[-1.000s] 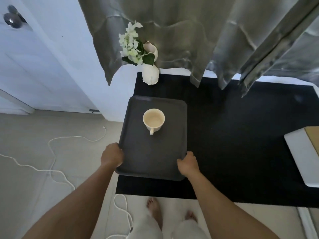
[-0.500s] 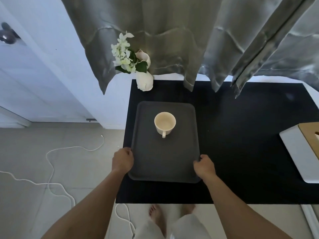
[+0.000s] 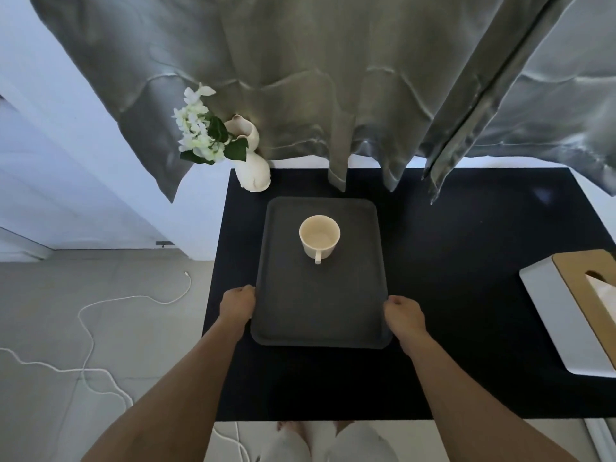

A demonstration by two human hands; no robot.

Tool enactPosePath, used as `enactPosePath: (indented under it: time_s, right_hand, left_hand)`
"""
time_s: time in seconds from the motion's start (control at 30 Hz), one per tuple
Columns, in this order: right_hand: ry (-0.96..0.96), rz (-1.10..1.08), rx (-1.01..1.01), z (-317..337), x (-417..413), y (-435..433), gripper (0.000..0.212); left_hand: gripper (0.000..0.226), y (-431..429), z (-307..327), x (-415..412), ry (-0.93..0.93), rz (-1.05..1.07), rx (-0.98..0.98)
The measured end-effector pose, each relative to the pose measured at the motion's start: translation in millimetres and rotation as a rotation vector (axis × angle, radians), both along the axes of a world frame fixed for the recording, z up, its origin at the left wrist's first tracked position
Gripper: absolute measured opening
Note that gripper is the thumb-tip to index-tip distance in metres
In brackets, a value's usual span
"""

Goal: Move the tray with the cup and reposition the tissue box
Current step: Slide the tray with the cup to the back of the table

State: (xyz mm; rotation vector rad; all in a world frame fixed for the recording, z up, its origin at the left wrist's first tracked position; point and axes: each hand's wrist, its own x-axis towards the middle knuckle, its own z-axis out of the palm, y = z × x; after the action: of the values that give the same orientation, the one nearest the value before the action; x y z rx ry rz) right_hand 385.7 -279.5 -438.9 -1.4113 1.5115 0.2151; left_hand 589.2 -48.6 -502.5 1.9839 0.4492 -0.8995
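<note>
Fingers of both hands are curled onto the long edges of the tray (image 3: 320, 305), near its front corners: left hand (image 3: 237, 303) grasping the left rim, right hand (image 3: 403, 313) the right rim.

Position: tray lies on the left half of the black table (image 3: 466, 261), its far edge close to the table's back edge. Cup (image 3: 319, 235) stands upright in the tray's far half, handle toward the person. Vase (image 3: 255, 168) with flowers sits at the back left corner, just beside the tray's far left corner.

Risks (judgement): grip is at the near end, so a lift may tip the far end and slide the cup; a push back-left would knock the vase.

Appearance: tray dark grey, matte, rounded corners, low rim. Cup cream, looks empty. Tissue box (image 3: 546, 315), white with a tan top, rests at the right edge, untouched.
</note>
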Motion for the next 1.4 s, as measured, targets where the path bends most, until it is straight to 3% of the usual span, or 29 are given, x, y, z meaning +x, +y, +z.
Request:
enactPosePath:
  time_s: [0.23, 0.47, 0.87, 0.97, 1.23, 1.4]
  right_hand:
    - [-0.099, -0.019, 0.024, -2.9, 25.4, -39.6, 0.049]
    - [-0.151, -0.002, 0.061, -17.6, 53.0, -94.7, 0.050]
    - [-0.173, 0.042, 0.046, -18.3, 61.5, -101.3, 0.047]
    - [-0.179, 0.061, 0.067, -20.4, 62.0, -98.4, 0.049]
    - [-0.217, 0.131, 0.092, -15.6, 64.8, -100.4, 0.055]
    - [-0.250, 0.188, 0.027, 1.4, 59.7, -94.8, 0.049]
  left_hand:
    - [0.014, -42.8, 16.2, 18.0, -0.074, 0.031, -0.005]
    - [0.028, -98.4, 32.2, 29.2, -0.119, 0.097, 0.011]
    - [0.032, -96.2, 20.1, 27.4, -0.076, 0.128, -0.068]
    - [0.026, -94.6, 20.4, 24.9, -0.091, 0.107, -0.059]
    - [0.046, -105.5, 31.3, 22.1, -0.138, 0.012, -0.053]
    - [0.038, -120.2, 49.8, 1.7, -0.216, -0.070, -0.062]
